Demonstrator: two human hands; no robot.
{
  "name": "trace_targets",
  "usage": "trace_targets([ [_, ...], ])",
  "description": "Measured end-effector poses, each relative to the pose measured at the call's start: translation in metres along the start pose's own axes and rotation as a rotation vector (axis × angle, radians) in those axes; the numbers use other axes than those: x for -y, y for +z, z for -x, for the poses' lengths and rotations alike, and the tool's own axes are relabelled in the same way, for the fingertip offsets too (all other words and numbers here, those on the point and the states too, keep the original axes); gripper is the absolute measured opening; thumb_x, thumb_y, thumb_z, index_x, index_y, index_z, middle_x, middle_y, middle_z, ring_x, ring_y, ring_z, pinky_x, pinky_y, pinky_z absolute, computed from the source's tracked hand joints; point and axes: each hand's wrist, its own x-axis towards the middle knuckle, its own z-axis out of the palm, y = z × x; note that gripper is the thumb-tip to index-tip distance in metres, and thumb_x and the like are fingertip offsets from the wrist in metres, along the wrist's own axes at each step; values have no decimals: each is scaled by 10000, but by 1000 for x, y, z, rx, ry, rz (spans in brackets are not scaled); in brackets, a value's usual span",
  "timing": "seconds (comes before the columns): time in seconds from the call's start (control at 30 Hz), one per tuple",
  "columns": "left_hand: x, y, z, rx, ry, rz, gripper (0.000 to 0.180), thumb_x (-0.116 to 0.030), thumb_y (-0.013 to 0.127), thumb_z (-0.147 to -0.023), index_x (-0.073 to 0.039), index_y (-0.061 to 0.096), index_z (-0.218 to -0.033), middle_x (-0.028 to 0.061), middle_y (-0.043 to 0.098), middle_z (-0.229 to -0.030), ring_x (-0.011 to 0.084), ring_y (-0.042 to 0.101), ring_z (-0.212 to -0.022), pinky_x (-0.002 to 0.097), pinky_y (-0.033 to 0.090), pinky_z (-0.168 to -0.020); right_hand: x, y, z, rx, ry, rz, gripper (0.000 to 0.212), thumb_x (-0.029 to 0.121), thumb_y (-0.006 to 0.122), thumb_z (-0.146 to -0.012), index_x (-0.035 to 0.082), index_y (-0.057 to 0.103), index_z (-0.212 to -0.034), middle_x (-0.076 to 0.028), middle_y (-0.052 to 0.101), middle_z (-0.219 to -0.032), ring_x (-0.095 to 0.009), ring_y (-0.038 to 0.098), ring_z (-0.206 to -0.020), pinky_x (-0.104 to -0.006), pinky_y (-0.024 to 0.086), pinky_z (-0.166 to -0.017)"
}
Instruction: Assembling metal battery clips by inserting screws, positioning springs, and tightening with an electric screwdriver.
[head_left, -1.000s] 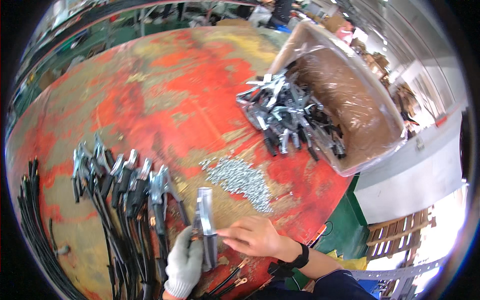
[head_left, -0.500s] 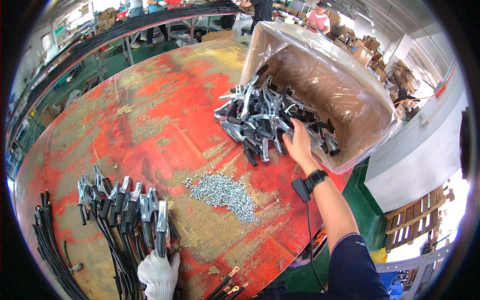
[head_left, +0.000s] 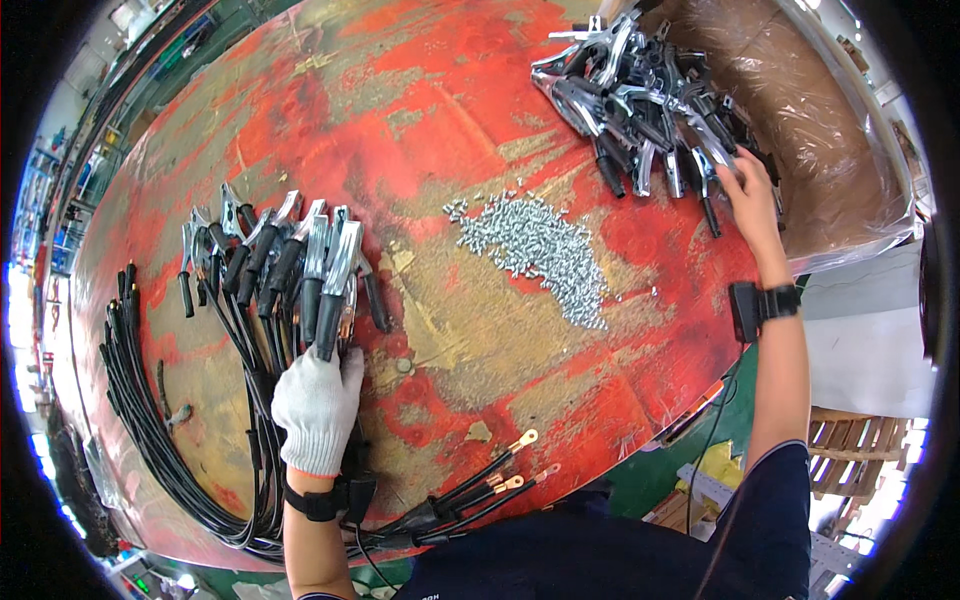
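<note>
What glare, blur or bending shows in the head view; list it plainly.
Head view: strong fisheye bending, the red table edge curving inside a black rim; bright glare on the plastic bag lining the box and on the metal clamps; blown-out light at the far left edge; the gloved left hand and bare right hand look sharp.

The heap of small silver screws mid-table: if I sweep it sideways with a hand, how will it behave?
The screw heap is loose, with strays at its edges, so it would probably scatter rather than slide together. The pieces look tiny and light. The worn red tabletop looks rough and may snag some.
</note>
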Motion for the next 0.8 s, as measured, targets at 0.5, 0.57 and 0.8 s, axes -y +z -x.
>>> trace_targets([
  [0.5,-38,-23,67,776,731,415,336,-410,606,-861,-107,652,-1001,123,662,-896,290,652,-844,382,522,-708,128,-58,153,124,524,-2096,355,176,493,-956,27,438,-1273,-279,160,-1513,-376,199,-1412,-499,229,-1135],
  [0.57,-20,-24,70,738,582,588,303,-373,609,-863,-102,645,-993,123,664,-878,298,651,-826,376,523,-700,148,-55,162,111,606,-2222,563,151,548,-922,8,294,-1405,-275,95,-1527,-371,152,-1426,-506,227,-1135],
  [0.8,21,-9,80,873,-51,1440,197,-131,612,-904,7,598,-1043,50,664,-871,108,624,-818,255,502,-744,161,-38,179,241,566,-2094,597,261,595,-883,21,322,-1356,-296,327,-1420,-408,314,-1348,-535,293,-1097],
])
